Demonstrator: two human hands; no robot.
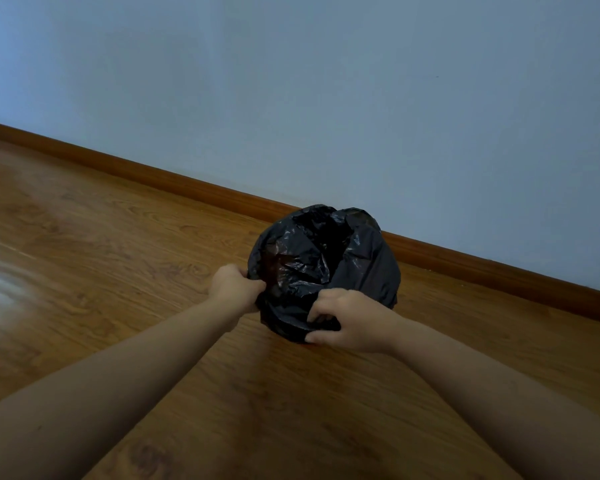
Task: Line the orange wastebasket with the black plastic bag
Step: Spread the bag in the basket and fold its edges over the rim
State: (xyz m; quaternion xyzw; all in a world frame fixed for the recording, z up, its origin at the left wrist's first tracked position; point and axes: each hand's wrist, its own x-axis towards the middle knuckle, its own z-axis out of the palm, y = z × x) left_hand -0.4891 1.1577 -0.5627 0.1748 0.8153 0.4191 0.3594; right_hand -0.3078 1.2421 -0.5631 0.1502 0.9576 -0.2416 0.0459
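1. Pale blue wall (326, 81) fills the upper view, meeting a brown skirting board (187, 183).
2. Wooden floor (118, 271) is glossy, carrying everything.
3. Black plastic bag (371, 265) sits at 1 o'clock from centre, draped over the orange wastebasket, which is fully hidden.
4. Right hand (352, 322), at the bag's 6 o'clock, pinches film, probably tugging the overhang down.
5. Left hand (234, 287), at 9 o'clock, is closed on the rim fold.

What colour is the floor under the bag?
Brown wood-grain floor, clearest in the head view.
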